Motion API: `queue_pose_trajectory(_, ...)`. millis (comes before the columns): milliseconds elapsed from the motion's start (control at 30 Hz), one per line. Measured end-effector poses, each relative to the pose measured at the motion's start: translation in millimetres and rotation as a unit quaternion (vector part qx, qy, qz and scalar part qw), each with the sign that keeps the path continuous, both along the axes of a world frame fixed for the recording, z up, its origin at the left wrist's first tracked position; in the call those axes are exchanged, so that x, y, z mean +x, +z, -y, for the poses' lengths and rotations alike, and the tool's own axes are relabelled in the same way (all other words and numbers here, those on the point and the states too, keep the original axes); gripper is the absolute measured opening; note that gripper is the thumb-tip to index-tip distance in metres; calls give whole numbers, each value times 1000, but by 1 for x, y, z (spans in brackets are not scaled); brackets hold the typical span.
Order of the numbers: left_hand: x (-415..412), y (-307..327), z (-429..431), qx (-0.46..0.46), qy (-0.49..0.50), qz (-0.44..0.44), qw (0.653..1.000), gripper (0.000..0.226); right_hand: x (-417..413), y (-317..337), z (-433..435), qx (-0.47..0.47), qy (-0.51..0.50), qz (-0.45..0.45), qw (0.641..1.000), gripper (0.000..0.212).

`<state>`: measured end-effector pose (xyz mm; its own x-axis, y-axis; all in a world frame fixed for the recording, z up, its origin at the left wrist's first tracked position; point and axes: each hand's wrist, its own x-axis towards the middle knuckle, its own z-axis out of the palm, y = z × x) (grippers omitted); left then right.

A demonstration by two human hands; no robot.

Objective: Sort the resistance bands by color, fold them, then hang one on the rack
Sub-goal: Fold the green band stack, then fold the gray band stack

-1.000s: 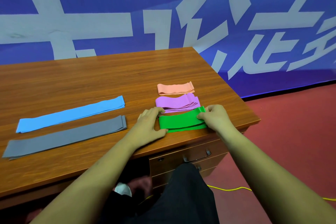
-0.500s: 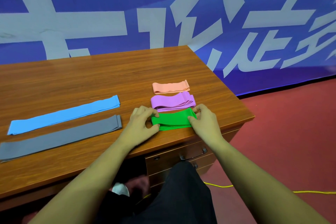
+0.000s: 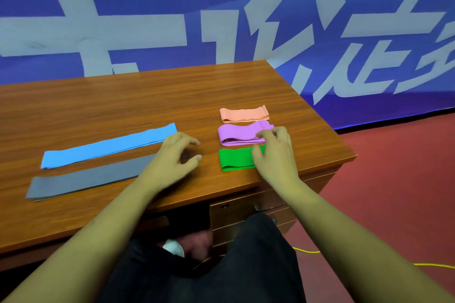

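Observation:
Three folded bands lie in a column at the desk's right: peach band farthest, purple band in the middle, green band nearest. A long blue band and a long grey band lie unfolded at the left. My left hand hovers over the grey band's right end, fingers curled apart, holding nothing. My right hand covers the green band's right end, its fingers loosely spread over the purple band's right end. No rack is in view.
The wooden desk ends at its right edge beside the folded bands, with drawers below. A blue banner wall stands behind. Red floor lies to the right with a yellow cord. My dark-clothed lap is below.
Both hands have let go of the green band. My left hand has moved left toward the grey band's end; my right hand has lifted slightly at the green band's right end.

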<state>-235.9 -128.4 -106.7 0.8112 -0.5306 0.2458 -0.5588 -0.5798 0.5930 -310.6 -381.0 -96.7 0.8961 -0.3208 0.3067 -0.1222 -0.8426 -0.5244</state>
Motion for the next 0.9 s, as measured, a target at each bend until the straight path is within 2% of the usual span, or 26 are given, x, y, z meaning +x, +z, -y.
queue_pose_trajectory(67, -1, 5, -30, -9, 34, 1, 999, 19, 9, 6, -27, 12, 29, 4, 999, 32)
queue_pose_trajectory(267, -19, 2, -128, 5, 201, 26, 979, 14, 27, 7, -130, 27, 166, -10, 986, 32)
queue_pose_trajectory(400, -37, -12, -193, 19, 366, 27, 930, 15, 31, -7, -198, 10, 257, -43, 966, 36)
queue_pose_trajectory(533, -50, -29, -233, 13, 482, -27, 876, 26, 34, -18, -252, -5, 326, -82, 942, 46)
queue_pose_trajectory(633, -48, -29, -242, -12, 514, -53, 856, 40, 31, -32, -272, -50, 346, -82, 933, 46)
queue_pose_trajectory(733, -35, -25, -243, 24, 513, -84, 854, 55, 30, -42, -275, -88, 336, -56, 936, 45)
queue_pose_trajectory(900, -22, -19, -238, 84, 528, -141, 833, 53, 31, -47, -276, -106, 326, -26, 939, 43)
